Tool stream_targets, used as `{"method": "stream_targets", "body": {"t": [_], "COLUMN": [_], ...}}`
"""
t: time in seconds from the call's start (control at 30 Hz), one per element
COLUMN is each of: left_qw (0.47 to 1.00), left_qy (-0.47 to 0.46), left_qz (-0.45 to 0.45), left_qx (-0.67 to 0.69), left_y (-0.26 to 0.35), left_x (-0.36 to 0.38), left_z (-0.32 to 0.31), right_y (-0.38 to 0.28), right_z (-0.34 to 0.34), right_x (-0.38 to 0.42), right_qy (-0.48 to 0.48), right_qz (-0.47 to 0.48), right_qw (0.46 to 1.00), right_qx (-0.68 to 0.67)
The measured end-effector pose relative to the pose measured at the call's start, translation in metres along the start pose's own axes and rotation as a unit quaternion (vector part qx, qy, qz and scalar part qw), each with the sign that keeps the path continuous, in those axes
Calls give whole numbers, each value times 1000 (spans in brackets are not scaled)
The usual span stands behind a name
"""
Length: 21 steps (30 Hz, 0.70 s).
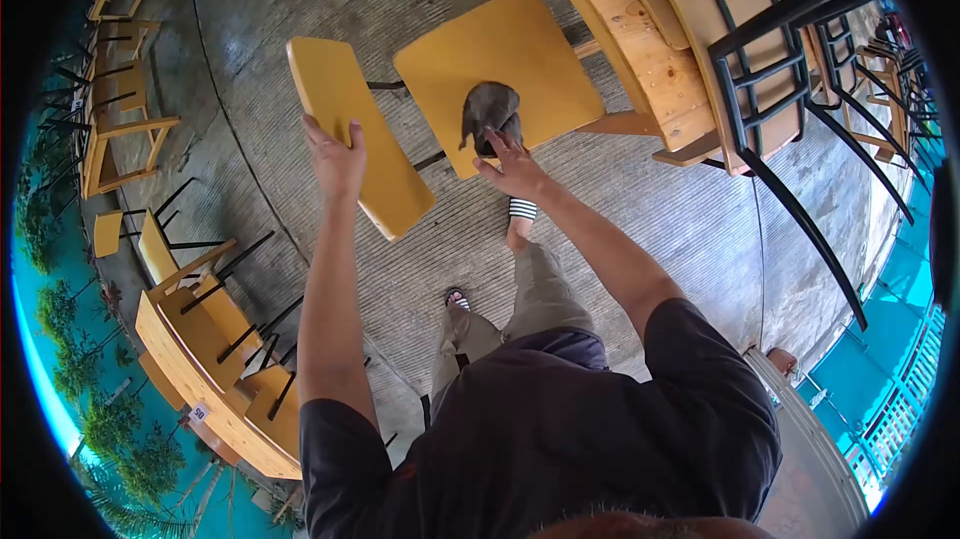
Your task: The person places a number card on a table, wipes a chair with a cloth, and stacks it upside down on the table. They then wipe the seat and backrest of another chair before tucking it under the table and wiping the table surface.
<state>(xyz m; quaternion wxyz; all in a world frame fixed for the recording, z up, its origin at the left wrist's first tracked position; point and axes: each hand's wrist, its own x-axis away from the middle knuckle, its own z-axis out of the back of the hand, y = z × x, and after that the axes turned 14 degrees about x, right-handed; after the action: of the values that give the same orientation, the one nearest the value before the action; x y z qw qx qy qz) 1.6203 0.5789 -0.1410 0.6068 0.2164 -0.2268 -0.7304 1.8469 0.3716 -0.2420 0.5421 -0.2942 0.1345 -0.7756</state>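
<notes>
A chair with a yellow seat (440, 59) and a yellow backrest (350, 109) stands before me on the floor. My left hand (337, 154) rests on the backrest's near edge, its thumb over the face and its fingers at the outer side. On the seat, near its front edge, lies a crumpled dark grey cloth (490, 107). My right hand (515, 169) is on the cloth's near side, with the fingers stretched out against it. Whether the right fingertips pinch any of the cloth is too small to tell.
A wooden table (640, 39) stands just beyond the seat, with black-legged chairs (760, 69) upturned on it at the right. More tables (165, 359) and chairs line the left. My sandalled feet are on the grey concrete floor (400, 279).
</notes>
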Motion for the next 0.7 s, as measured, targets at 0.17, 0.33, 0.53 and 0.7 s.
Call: {"method": "stream_targets", "body": {"t": [0.17,0.33,0.53,0.7], "left_qw": [998,995,996,999], "left_qy": [3,11,8,14], "left_qz": [20,1,49,34], "left_qx": [-58,-103,-70,-31], "left_y": [22,14,15,15], "left_x": [3,-2,-5,-7], "left_z": [3,-5,-6,-9], "right_y": [31,47,78,150], "right_z": [-61,-122,-153,-95], "right_x": [-76,-131,-159,-225], "right_qy": [-34,5,-42,-2], "right_qz": [-44,75,173,154], "right_qw": [984,964,941,905], "right_qx": [170,257,288,398]}}
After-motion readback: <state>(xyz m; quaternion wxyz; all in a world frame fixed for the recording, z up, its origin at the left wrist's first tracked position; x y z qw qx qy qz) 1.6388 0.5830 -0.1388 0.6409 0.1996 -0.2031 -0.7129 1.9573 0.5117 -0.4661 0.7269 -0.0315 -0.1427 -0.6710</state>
